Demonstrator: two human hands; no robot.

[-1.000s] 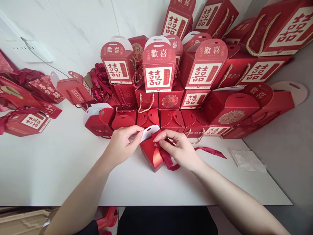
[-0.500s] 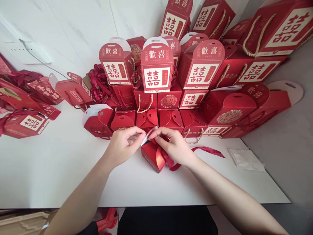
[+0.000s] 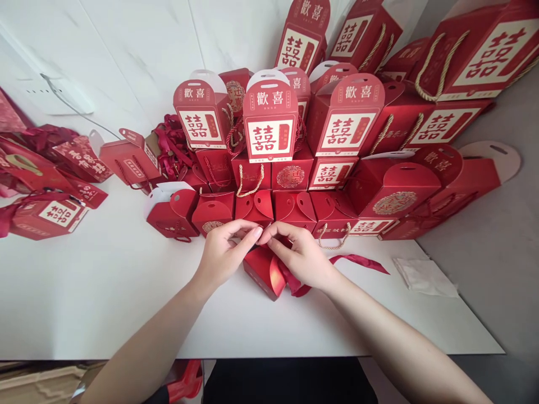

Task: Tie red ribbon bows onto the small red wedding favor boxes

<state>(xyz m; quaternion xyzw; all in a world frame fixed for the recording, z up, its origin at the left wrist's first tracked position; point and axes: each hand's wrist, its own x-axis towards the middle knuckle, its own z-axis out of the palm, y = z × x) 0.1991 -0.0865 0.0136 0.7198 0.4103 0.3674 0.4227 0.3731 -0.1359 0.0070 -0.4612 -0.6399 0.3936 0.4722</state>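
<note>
A small red gift box (image 3: 264, 274) stands on the white table in front of me, with curved flaps at its top. My left hand (image 3: 225, 249) is closed in a pinch at the top of this box, thumb against fingertips. Right beside it, my right hand (image 3: 301, 255) also pinches at the flaps, and the fingertips of both hands nearly meet. What exactly lies between the fingertips is mostly hidden. A dark red satin ribbon (image 3: 362, 262) runs from under my right hand out to the right along the table.
Behind the hands, red gift boxes (image 3: 269, 132) with white labels are stacked against the wall. More boxes and ribbons (image 3: 54, 216) lie at the left. A folded white tissue (image 3: 425, 276) rests at the right. The table's front edge (image 3: 269, 357) runs close to me.
My left hand has moved right, up to my right hand at the box top. The white inner side of the flap, seen before between the hands, is now covered. The view has shifted slightly.
</note>
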